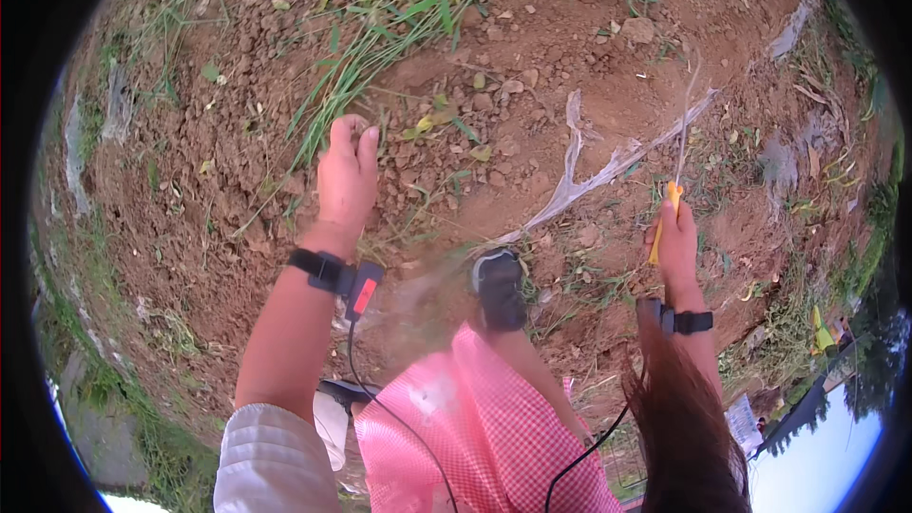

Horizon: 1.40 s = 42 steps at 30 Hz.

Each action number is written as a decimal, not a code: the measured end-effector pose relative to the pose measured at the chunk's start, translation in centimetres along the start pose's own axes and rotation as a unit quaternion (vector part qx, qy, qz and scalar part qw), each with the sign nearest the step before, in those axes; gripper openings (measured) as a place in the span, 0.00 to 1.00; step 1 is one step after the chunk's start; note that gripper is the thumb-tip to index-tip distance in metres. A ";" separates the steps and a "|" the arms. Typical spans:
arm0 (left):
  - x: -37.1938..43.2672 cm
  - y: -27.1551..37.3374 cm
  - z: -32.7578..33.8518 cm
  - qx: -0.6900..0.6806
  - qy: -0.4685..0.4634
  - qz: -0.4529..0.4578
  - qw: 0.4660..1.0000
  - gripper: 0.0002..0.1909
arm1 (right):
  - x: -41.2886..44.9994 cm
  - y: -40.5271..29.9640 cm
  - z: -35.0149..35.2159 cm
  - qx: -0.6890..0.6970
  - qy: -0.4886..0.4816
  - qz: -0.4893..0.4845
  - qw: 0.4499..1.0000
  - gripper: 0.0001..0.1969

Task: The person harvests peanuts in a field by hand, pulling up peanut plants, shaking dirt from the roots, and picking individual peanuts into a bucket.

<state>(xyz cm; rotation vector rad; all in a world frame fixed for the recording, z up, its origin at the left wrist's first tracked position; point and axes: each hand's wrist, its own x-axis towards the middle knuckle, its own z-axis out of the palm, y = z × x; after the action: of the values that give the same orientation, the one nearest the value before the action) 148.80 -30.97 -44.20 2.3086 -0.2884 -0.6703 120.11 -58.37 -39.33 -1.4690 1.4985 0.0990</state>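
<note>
My right hand (pixel 677 242) grips the yellow handle (pixel 657 235) of a sickle. Its thin, slightly curved blade (pixel 685 121) points away from me and looks blurred against the soil. Over loose brown clods, my left hand (pixel 348 174) has its fingers curled and its thumb close to them. Whether anything is pinched there cannot be made out. Just beyond and beside that hand lies a bundle of long green grass (pixel 356 71). A torn, forked strip of plastic film (pixel 570 189) stretches over the ground between my hands.
My dark shoe (pixel 500 292) stands at the near end of the film strip, below a pink checked garment (pixel 456 427). Cables run from wrist-worn devices, including the one on my left wrist (pixel 342 278). More film scraps (pixel 780 164) lie at right. Yellow leaves (pixel 425 123) dot the soil.
</note>
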 end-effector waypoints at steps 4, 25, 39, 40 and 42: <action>-10.2 -7.2 -6.9 -0.023 -0.008 -0.113 0.993 0.12 | 1.2 -1.4 3.7 -0.004 0.046 0.049 0.998 0.15; -49.5 -39.3 -35.2 -0.267 0.360 -0.431 0.783 0.11 | -62.6 18.8 52.1 -0.120 -0.264 0.100 0.952 0.16; -40.9 -40.9 -26.1 -0.482 0.250 -0.430 0.722 0.11 | -37.1 4.5 35.8 -0.668 -0.311 -0.380 0.560 0.13; -39.7 -40.2 -25.3 -0.500 0.236 -0.397 0.732 0.11 | -36.0 3.5 34.2 -0.620 -0.314 -0.438 0.570 0.12; -37.8 -38.0 -23.8 -0.515 0.226 -0.373 0.738 0.11 | -35.3 1.2 31.8 -0.531 -0.311 -0.503 0.608 0.10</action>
<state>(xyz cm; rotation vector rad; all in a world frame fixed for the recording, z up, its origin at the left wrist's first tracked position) 130.55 24.66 -41.07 1.3128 1.0533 -0.4049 129.00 -12.16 -32.50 -2.6116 -0.2951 0.8190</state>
